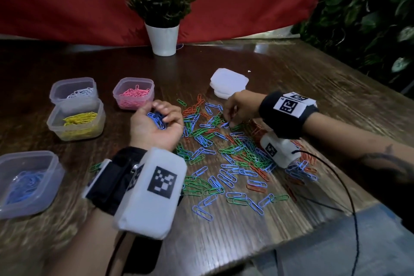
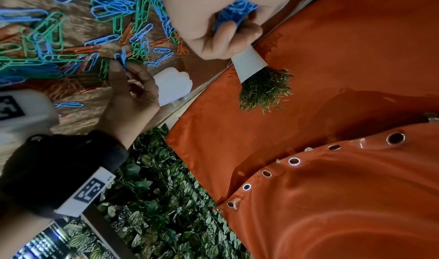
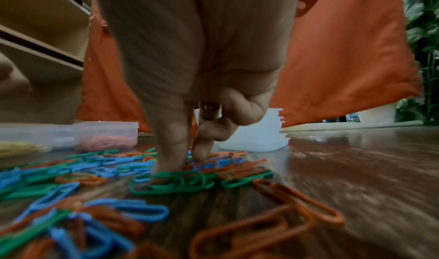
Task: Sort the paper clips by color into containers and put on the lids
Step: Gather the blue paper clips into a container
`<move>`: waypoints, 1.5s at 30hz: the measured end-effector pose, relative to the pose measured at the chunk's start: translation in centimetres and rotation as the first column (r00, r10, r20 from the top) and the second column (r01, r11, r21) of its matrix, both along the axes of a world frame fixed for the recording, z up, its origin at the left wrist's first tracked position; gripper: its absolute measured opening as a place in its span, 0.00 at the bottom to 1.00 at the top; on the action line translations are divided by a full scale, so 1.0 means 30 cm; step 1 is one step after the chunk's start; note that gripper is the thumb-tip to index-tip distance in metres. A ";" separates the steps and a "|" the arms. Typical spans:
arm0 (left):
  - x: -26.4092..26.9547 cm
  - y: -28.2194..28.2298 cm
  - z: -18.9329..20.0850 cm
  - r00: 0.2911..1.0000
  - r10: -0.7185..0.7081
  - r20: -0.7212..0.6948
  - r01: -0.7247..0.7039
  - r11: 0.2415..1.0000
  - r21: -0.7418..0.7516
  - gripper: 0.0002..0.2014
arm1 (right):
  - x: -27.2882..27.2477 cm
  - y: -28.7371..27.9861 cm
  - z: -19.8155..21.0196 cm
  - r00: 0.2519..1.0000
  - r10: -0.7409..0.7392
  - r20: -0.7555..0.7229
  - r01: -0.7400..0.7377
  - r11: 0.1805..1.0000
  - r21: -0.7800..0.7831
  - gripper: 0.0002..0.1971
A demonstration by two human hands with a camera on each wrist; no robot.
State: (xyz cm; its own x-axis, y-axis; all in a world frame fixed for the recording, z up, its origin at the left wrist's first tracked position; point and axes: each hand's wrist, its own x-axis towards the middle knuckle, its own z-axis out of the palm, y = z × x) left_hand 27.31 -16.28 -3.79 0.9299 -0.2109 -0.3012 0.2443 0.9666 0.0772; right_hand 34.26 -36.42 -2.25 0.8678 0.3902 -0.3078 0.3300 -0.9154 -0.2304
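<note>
A loose pile of blue, green and red paper clips (image 1: 226,163) covers the table's middle. My left hand (image 1: 160,115) lies palm up at the pile's left edge, fingers curled round a bunch of blue clips (image 1: 158,120); the left wrist view shows the same blue bunch (image 2: 235,13) in the curled fingers. My right hand (image 1: 228,123) reaches down onto the far part of the pile, pinching a single blue clip (image 1: 225,125) at its fingertips (image 3: 171,161). Open tubs on the left hold white clips (image 1: 74,91), pink clips (image 1: 133,93), yellow clips (image 1: 76,120) and blue clips (image 1: 26,182).
A stack of white lids (image 1: 229,83) sits just behind my right hand. A potted plant (image 1: 164,38) stands at the table's back edge before a red cloth. A black cable (image 1: 349,197) runs off my right wrist over the table's near right edge.
</note>
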 end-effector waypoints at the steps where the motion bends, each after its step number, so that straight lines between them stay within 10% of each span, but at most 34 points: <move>1: 0.000 0.001 0.001 1.000 0.005 0.000 -0.005 1.000 0.001 0.14 | 0.004 0.004 -0.002 1.000 -0.004 -0.006 0.004 1.000 -0.002 0.11; 6: 0.005 -0.006 0.001 0.998 0.029 -0.064 -0.029 1.000 0.008 0.19 | 0.015 -0.003 0.012 0.997 -0.053 -0.059 0.054 0.998 0.022 0.05; 12: -0.008 -0.058 0.010 0.999 0.003 -0.036 0.005 0.975 0.221 0.21 | -0.039 0.065 0.117 0.986 0.007 -0.169 0.079 0.865 0.495 0.10; 16: -0.028 -0.094 0.013 0.998 -0.050 -0.029 0.055 0.977 0.204 0.22 | -0.105 0.184 0.154 0.977 0.077 -0.201 0.047 0.835 0.548 0.04; 20: -0.024 -0.080 0.007 0.998 -0.052 -0.019 0.054 0.994 0.099 0.22 | -0.041 0.151 0.193 0.963 -0.270 0.006 0.202 0.733 0.649 0.07; 27: -0.003 -0.039 -0.015 0.992 0.012 -0.122 -0.003 0.997 0.073 0.21 | 0.095 0.120 0.069 0.946 -0.321 0.043 0.321 0.947 0.016 0.14; 36: -0.005 -0.035 -0.017 0.997 -0.014 -0.079 0.021 0.996 0.089 0.26 | 0.137 0.201 -0.012 0.944 -0.245 0.219 0.279 0.951 -0.137 0.12; 45: -0.011 -0.043 -0.006 0.997 -0.005 -0.074 0.010 0.997 0.079 0.27 | 0.121 0.218 0.001 0.952 -0.305 0.041 0.307 0.938 -0.163 0.15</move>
State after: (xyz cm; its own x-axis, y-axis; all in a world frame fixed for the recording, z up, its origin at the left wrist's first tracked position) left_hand 26.99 -17.58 -3.98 0.9030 -0.1906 -0.3851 0.2594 0.9563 0.1350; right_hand 37.90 -29.87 -2.23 0.9423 0.0500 -0.3309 0.0302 -0.9975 -0.0646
